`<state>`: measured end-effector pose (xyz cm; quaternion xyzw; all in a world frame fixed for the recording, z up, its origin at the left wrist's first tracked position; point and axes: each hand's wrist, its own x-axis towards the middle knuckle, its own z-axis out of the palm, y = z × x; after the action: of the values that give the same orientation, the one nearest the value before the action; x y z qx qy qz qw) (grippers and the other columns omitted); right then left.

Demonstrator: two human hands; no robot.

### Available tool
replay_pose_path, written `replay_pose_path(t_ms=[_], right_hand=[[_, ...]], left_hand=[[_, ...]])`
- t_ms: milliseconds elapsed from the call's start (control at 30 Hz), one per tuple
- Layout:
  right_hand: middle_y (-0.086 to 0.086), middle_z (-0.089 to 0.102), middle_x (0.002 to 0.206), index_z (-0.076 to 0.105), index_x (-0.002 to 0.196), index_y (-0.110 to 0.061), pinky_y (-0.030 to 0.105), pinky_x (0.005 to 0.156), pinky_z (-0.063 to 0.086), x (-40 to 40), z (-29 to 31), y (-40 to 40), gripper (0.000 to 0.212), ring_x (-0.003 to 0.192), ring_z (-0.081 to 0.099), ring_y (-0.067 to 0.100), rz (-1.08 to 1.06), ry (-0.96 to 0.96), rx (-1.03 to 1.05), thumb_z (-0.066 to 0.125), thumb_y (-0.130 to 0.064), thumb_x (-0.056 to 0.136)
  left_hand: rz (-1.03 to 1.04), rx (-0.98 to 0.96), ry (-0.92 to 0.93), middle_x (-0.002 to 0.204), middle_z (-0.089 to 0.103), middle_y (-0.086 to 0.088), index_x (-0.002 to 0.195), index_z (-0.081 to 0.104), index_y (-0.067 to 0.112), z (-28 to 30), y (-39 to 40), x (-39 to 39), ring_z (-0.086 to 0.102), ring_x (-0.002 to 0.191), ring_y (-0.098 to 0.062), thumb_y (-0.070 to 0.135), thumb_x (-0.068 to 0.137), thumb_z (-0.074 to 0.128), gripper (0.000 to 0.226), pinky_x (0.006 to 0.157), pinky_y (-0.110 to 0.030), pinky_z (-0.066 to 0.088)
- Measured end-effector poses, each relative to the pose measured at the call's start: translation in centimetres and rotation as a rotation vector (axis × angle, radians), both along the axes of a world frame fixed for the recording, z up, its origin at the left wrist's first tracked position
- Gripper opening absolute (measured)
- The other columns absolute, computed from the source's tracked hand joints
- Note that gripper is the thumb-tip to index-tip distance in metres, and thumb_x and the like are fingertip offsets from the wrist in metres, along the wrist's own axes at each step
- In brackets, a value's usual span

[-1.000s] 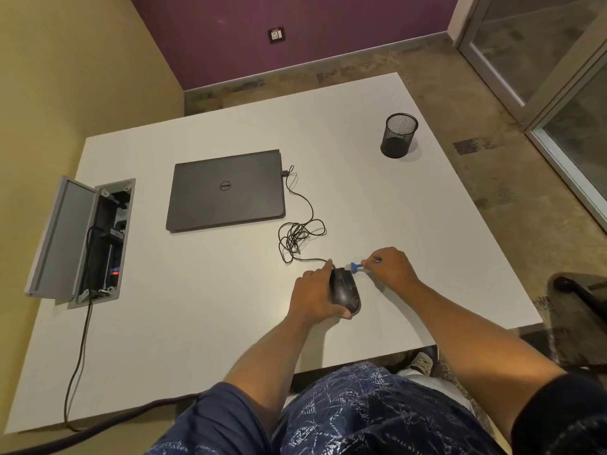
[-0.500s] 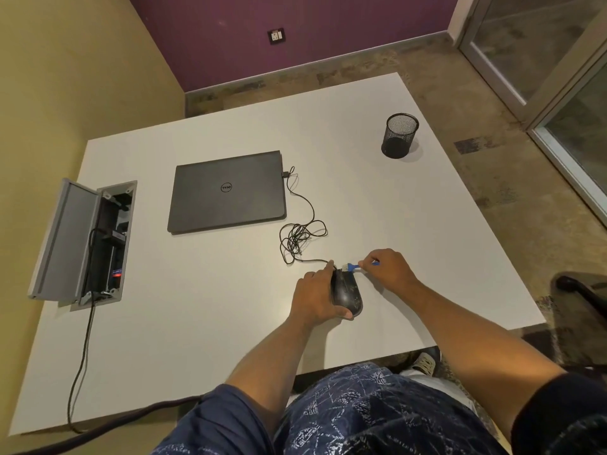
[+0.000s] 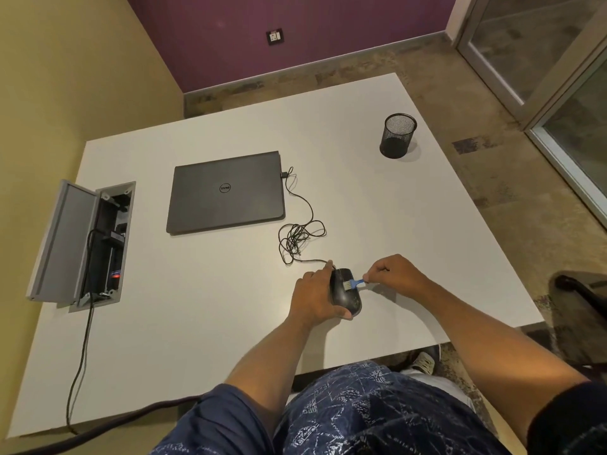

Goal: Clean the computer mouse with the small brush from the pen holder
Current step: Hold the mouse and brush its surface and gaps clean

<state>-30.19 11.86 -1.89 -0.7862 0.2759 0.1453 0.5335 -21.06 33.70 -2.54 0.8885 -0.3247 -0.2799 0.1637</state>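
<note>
Now glossy rounded black mouse [image 3: 345,294], blue-handled bristle brush [image 3: 353,284], mesh pen holder [image 3: 397,136]

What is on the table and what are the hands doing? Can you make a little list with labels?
table: white
mouse: black, wired, near front edge
left hand: holds the mouse steady
right hand: holds the small brush
small brush: blue, bristles on the mouse
laptop: grey, closed, mouse cable plugged in
pen holder: black mesh, far right
</note>
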Motion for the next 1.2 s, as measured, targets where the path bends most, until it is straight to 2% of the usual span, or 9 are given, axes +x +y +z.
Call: replay_pose_path(t_ms=[100, 233, 400, 500, 600, 767, 967, 1100, 1200], right_hand=[[-0.001, 0.075, 0.072, 0.082, 0.079, -0.014, 0.018, 0.058, 0.040, -1.0, -0.5, 0.2, 0.011, 0.060, 0.057, 0.001, 0.069, 0.030, -0.018, 0.076, -0.023, 0.084], [-0.001, 0.073, 0.074, 0.081, 0.079, -0.010, 0.025, 0.065, 0.044, -2.1, -1.8, -0.1, 0.015, 0.069, 0.060, 0.008, -0.072, -0.007, -0.099, 0.076, -0.022, 0.087], [-0.014, 0.067, 0.057, 0.081, 0.072, -0.017, 0.019, 0.057, 0.039, -2.4, -1.9, -0.2, 0.014, 0.055, 0.054, -0.002, -0.139, -0.013, -0.021, 0.079, -0.023, 0.084], [-0.004, 0.069, 0.066, 0.080, 0.074, -0.014, 0.021, 0.060, 0.039, -2.3, -1.6, 0.9, 0.017, 0.059, 0.054, 0.001, -0.015, 0.010, -0.007, 0.080, -0.027, 0.084], [0.005, 0.071, 0.072, 0.079, 0.075, -0.010, 0.026, 0.063, 0.040, -2.2, -1.8, 1.4, 0.019, 0.066, 0.055, 0.011, -0.136, -0.022, -0.055, 0.076, -0.024, 0.088], [-0.006, 0.066, 0.066, 0.078, 0.075, -0.013, 0.020, 0.059, 0.038, -1.8, -1.3, 1.4, 0.020, 0.063, 0.054, 0.006, -0.160, -0.021, -0.051, 0.075, -0.026, 0.089], [-0.002, 0.064, 0.066, 0.079, 0.082, -0.002, 0.022, 0.055, 0.038, -2.0, -1.5, 1.1, 0.023, 0.066, 0.055, 0.013, -0.206, 0.043, -0.151, 0.071, -0.022, 0.091], [-0.004, 0.066, 0.067, 0.079, 0.077, -0.011, 0.024, 0.061, 0.040, -2.2, -0.8, 1.0, 0.018, 0.063, 0.054, 0.008, -0.110, 0.016, -0.009, 0.076, -0.024, 0.089], [0.000, 0.068, 0.072, 0.079, 0.079, -0.009, 0.024, 0.061, 0.041, -2.2, -0.9, 1.1, 0.017, 0.067, 0.056, 0.011, -0.105, 0.037, -0.032, 0.076, -0.023, 0.089]], left_hand=[[-0.004, 0.004, -0.006, 0.145, 0.055, 0.000, 0.159, 0.023, 0.017, 0.0, 0.0, 0.0, 0.051, 0.128, -0.028, 0.070, 0.049, 0.085, 0.137, 0.104, -0.041, 0.043], [-0.001, 0.010, -0.001, 0.142, 0.056, 0.001, 0.158, 0.024, 0.019, 0.0, 0.0, 0.0, 0.051, 0.127, -0.028, 0.070, 0.049, 0.086, 0.135, 0.104, -0.041, 0.043], [-0.008, 0.012, -0.006, 0.139, 0.058, 0.001, 0.156, 0.027, 0.020, 0.1, -0.1, 0.0, 0.053, 0.124, -0.028, 0.070, 0.048, 0.086, 0.133, 0.102, -0.042, 0.045], [-0.005, 0.009, -0.010, 0.142, 0.057, 0.000, 0.157, 0.025, 0.019, 0.1, 0.0, 0.0, 0.053, 0.125, -0.028, 0.071, 0.048, 0.085, 0.135, 0.103, -0.042, 0.045], [-0.001, 0.011, -0.001, 0.146, 0.054, 0.000, 0.159, 0.024, 0.018, 0.0, 0.0, -0.1, 0.051, 0.129, -0.028, 0.071, 0.049, 0.085, 0.136, 0.106, -0.042, 0.043], [-0.002, 0.016, -0.002, 0.144, 0.055, 0.001, 0.158, 0.025, 0.019, 0.1, 0.0, -0.1, 0.052, 0.128, -0.028, 0.071, 0.048, 0.085, 0.136, 0.105, -0.041, 0.044], [-0.006, 0.004, -0.002, 0.143, 0.056, 0.001, 0.158, 0.026, 0.018, 0.1, 0.0, -0.1, 0.052, 0.127, -0.028, 0.070, 0.049, 0.085, 0.134, 0.104, -0.041, 0.043], [-0.013, -0.002, -0.010, 0.144, 0.056, 0.000, 0.157, 0.027, 0.016, 0.1, 0.1, 0.0, 0.053, 0.127, -0.029, 0.070, 0.050, 0.086, 0.134, 0.104, -0.041, 0.044], [-0.018, 0.008, -0.012, 0.142, 0.057, 0.000, 0.156, 0.027, 0.017, 0.1, 0.0, 0.0, 0.053, 0.126, -0.029, 0.070, 0.049, 0.086, 0.133, 0.103, -0.041, 0.044]])
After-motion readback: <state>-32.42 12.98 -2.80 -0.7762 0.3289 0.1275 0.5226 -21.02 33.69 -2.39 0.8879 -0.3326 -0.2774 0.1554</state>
